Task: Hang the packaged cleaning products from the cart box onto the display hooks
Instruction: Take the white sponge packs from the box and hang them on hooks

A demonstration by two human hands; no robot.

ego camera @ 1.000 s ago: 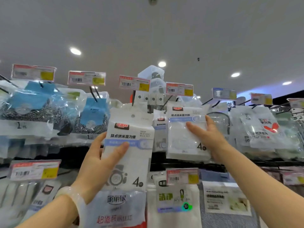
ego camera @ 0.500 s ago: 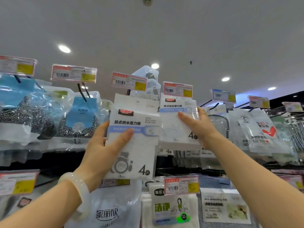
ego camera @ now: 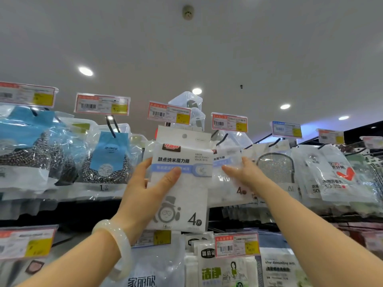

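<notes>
1. Gripping the white sponge pack (ego camera: pixel 182 179), left hand (ego camera: pixel 145 195) holds it raised at the top hook row, thumb across the front, fingers behind.
2. Right hand (ego camera: pixel 242 175), fingers straight, presses flat on the hanging pack (ego camera: pixel 228 183) just beside.
3. Price tag (ego camera: pixel 169 112) directly above; steel scourer bags (ego camera: pixel 103 158) hang left.

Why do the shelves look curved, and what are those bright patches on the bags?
Head view: the wide-angle lens bends the rows of hooks and price tags toward the edges. Ceiling spotlights throw white glare on the scourer bags. The right hand and the packs behind it look soft; the sponge pack in the left hand stays readable.
</notes>
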